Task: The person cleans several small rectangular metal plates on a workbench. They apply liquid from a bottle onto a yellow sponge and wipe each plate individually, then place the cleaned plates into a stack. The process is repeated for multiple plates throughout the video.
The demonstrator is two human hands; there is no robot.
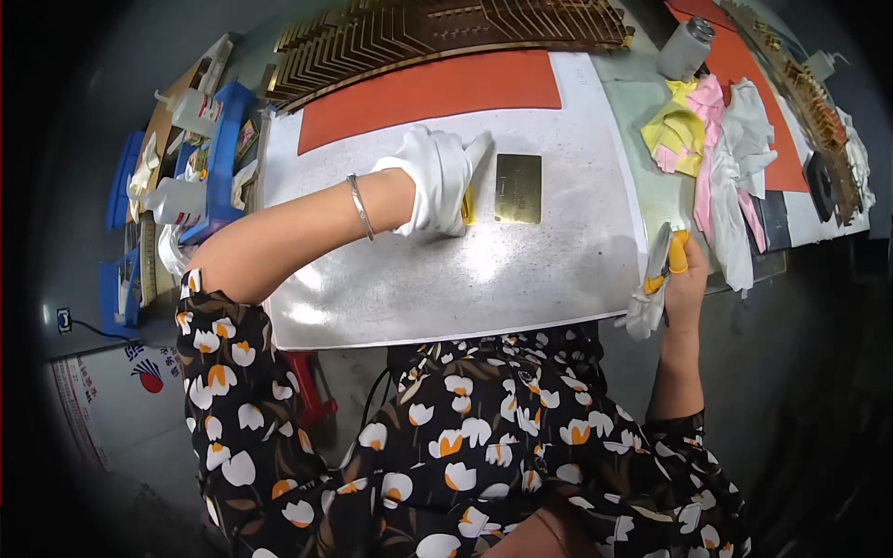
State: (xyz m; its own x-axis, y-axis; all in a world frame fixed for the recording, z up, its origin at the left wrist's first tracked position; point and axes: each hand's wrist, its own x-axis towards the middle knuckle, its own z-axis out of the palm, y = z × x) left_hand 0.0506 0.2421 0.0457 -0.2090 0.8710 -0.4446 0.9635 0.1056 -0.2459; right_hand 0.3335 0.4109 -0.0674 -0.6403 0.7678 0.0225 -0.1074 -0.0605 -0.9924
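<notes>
A small gold-coloured metal plate lies flat on the white work surface, with faint marks on its face. Just left of it is my left hand, in a white glove, one finger stretched toward the far right; a bit of yellow shows by its thumb side. The other fingers are partly hidden. That hand does not touch the plate. Off the surface's right edge, my right hand wears yellow finger covers. It grips a crumpled white cloth, perhaps a glove, which hangs down from the fingers.
Beyond the orange mat stands a slotted brass-coloured rack. Pink, yellow and white cloths lie at the right, near a metal-capped bottle. At the left are a blue bin and squeeze bottles.
</notes>
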